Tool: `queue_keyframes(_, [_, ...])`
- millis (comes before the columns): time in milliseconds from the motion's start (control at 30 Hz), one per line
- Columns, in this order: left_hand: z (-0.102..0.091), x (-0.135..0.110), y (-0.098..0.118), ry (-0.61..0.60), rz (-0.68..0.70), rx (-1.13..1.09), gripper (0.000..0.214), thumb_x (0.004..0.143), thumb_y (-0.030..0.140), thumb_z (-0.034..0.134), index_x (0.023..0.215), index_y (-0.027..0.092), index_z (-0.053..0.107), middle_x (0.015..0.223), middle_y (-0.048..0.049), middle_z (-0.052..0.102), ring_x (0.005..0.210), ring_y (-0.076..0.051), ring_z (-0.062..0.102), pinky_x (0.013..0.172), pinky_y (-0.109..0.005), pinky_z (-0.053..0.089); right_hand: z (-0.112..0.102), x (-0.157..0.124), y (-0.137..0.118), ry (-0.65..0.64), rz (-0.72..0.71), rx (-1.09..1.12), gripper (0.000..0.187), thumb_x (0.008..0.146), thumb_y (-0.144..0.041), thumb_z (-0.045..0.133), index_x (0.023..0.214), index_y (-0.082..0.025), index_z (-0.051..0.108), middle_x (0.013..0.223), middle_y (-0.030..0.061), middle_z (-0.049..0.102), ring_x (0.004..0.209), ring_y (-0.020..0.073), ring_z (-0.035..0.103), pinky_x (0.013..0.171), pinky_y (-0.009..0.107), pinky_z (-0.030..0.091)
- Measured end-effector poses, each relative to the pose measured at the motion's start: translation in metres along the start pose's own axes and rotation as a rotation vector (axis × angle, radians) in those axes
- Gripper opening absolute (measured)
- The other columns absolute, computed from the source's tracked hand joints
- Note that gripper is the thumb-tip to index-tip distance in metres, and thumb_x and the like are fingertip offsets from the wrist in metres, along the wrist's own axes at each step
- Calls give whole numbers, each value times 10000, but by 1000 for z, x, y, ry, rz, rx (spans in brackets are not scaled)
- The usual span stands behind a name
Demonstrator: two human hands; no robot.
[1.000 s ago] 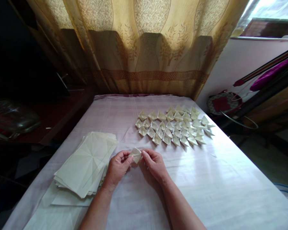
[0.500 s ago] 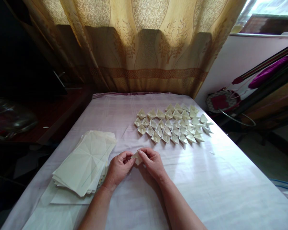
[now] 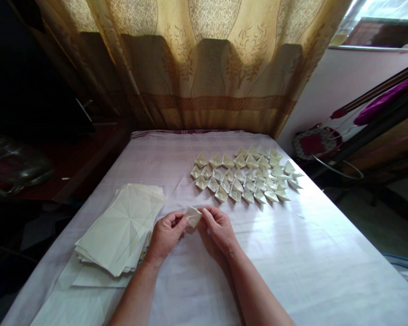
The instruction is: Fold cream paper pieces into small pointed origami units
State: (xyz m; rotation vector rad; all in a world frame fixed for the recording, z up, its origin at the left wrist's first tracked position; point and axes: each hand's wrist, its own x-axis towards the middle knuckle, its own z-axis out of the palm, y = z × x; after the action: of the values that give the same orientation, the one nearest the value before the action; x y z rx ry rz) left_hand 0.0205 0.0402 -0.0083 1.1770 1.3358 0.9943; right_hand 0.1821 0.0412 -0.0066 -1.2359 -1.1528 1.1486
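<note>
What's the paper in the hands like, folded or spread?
Folded: the small paper, pinched by the left hand and right hand, is a compact creased wedge.

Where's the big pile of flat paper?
In the head view, the stack of paper sheets lies on the table, at its left side, beside the left hand.

Bare tablecloth (image 3: 319, 253) at right; paper stack (image 3: 122, 228) close left, folded pieces (image 3: 246, 174) ahead.

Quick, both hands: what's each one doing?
Left hand: closed, pinching the folded paper piece.
Right hand: closed, pinching the same piece.
</note>
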Motion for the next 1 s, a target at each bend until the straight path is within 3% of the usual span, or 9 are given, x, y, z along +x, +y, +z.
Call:
queue_keyframes(133, [0,1,1,36,-31,-37,474,626,548,746,866,140,726,570,1,641,461,-98,510,402,-177,342,-1,0,-3,-20,0,30,352,783,-504,615,723,-168,697,591,-3,616,528,107,488,501,208,403])
queue_keyframes(500, [0,-1,7,-97,-41,-62,420,642,503,748,842,136,702,568,22,607,432,-59,420,412,-174,317,3,-2,0,13,39,31,286,716,-443,695,625,-173,661,540,-22,585,514,104,475,497,211,403])
queue_keyframes(767, [-2,-1,10,-48,-93,-55,489,609,559,729,855,138,699,585,14,611,454,-80,479,377,-166,319,-1,0,1,9,45,16,327,755,-491,662,727,-170,718,563,-10,615,513,115,502,493,215,409])
queue_keyframes(1000, [-2,-1,13,-50,-111,-66,488,599,556,735,845,137,691,607,8,626,463,-80,497,376,-163,325,1,0,6,35,0,-46,331,782,-481,608,624,-190,623,558,-18,585,534,121,495,540,228,409])
